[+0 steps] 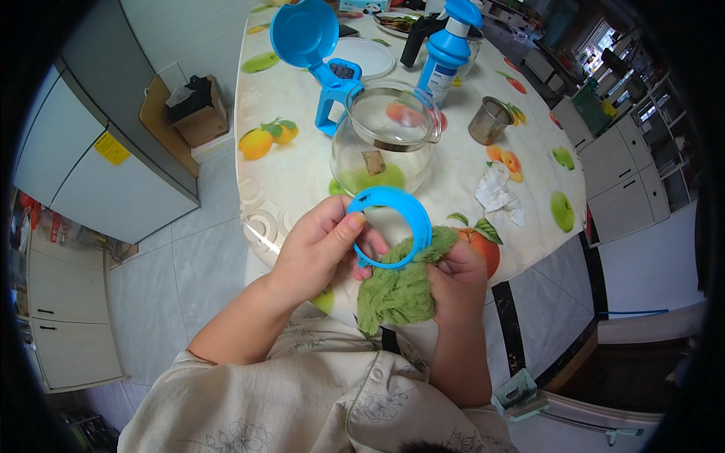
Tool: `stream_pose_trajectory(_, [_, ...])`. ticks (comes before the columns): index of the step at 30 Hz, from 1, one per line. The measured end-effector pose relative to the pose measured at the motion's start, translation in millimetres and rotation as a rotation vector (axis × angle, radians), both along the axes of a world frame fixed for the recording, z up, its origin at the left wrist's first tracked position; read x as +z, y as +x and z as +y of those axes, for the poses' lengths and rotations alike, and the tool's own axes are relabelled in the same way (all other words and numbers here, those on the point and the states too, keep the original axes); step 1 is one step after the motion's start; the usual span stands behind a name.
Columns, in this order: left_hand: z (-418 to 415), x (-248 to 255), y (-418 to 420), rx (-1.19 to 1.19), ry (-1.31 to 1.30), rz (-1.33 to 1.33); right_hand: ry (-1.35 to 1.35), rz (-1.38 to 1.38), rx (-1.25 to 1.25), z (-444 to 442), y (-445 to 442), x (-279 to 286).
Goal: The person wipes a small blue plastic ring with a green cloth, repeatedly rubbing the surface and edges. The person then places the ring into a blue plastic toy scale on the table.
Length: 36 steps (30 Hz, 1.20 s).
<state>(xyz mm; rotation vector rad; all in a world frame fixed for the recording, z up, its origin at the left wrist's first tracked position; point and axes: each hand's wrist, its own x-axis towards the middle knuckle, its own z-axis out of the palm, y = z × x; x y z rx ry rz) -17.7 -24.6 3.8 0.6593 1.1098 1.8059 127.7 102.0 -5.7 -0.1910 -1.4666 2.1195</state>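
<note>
My left hand (323, 243) grips a blue plastic ring (420, 223) by its left side, thumb on top. In my right hand (461, 277) is a green fuzzy cloth (396, 294), bunched against the ring's lower right edge. Just beyond the ring stands a clear glass pitcher (362, 153) with a small brown patch on it. Behind its left side are a blue handle (327, 110) with a small digital display (342, 69) and a raised blue lid (305, 34).
On the fruit-print tablecloth (306, 175) are a blue spray bottle (444, 56), a metal strainer cup (488, 122), a crumpled tissue (498, 192), a white plate (365, 56) and a plate of food (396, 24). An open cardboard box (201, 122) stands left of the table.
</note>
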Motion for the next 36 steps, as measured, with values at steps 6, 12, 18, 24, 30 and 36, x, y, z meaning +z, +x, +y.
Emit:
stream_pose_trajectory(6, [-3.3,-1.5,-4.2,-0.091,0.013,0.012,0.028,-0.043,-0.022,-4.0,-1.0,1.1])
stream_pose_trajectory(12, [0.6,3.1,2.8,-0.052,0.070,0.129,-0.222,0.102,0.126,2.8,2.9,1.6])
stream_pose_trajectory(18, [-0.3,-4.2,11.1,0.116,-0.024,0.454,-0.214,0.063,0.058,0.8,1.8,1.8])
stream_pose_trajectory(24, [-1.9,4.4,8.8,0.077,-0.118,0.682,-0.203,-0.030,0.023,2.2,3.7,3.4])
stream_pose_trajectory(30, [-0.2,4.4,12.1,0.175,-0.099,0.764,-0.156,-0.048,0.060,3.5,3.3,3.5])
stream_pose_trajectory(36, [1.2,0.4,12.7,0.245,-0.159,0.696,-0.151,-0.100,0.144,8.8,7.1,4.0])
